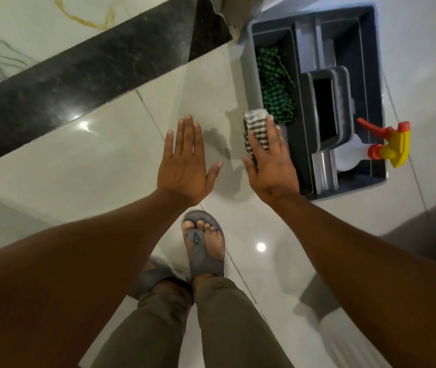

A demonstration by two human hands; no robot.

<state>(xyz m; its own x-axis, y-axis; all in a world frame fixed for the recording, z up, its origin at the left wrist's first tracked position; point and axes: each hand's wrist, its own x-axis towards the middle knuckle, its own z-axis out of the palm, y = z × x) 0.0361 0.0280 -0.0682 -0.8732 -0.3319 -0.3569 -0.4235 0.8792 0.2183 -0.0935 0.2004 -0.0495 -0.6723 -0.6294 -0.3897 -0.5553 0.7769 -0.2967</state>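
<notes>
The left hand hovers flat over the glossy tile floor, fingers straight and slightly spread, holding nothing. At its 3 o'clock, the right hand holds a grey-and-white striped cloth beneath its palm, with the thumb on one side and the fingers lying long over the top. The cloth hangs just beside the near-left corner of a grey cleaning caddy. Inside the caddy, a green checked cloth lies at 12 o'clock from the striped one and a yellow-triggered spray bottle at 3 o'clock.
</notes>
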